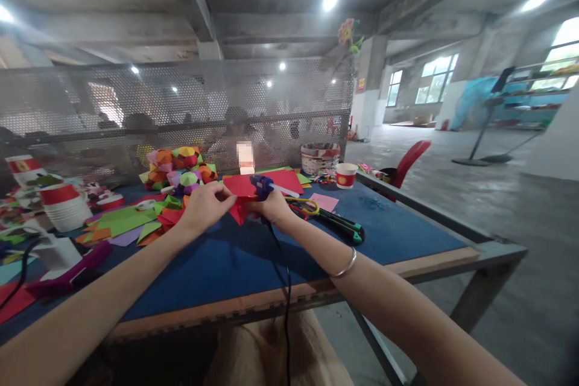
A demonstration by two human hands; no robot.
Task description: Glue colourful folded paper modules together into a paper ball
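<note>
Over the middle of the blue tabletop, my right hand [274,206] is closed around a dark blue hot glue gun [261,186] with a glue stick [287,191] out of its back. Its black cord [286,271] hangs down over the table's front edge. My left hand [208,200] pinches the left side of a folded red paper piece [239,210] between thumb and fingers. The glue gun's nozzle is hidden around the red paper. Behind both hands lie red sheets [289,181].
Left, coloured paper pieces [129,220], folded paper balls [181,166], stacked paper cups [66,205] and a white power adapter [56,253] crowd the table. A green-black utility knife [341,224], yellow-handled scissors [312,208], a woven basket [320,158] and a paper cup [346,175] stand right. Mesh panel [280,96] behind.
</note>
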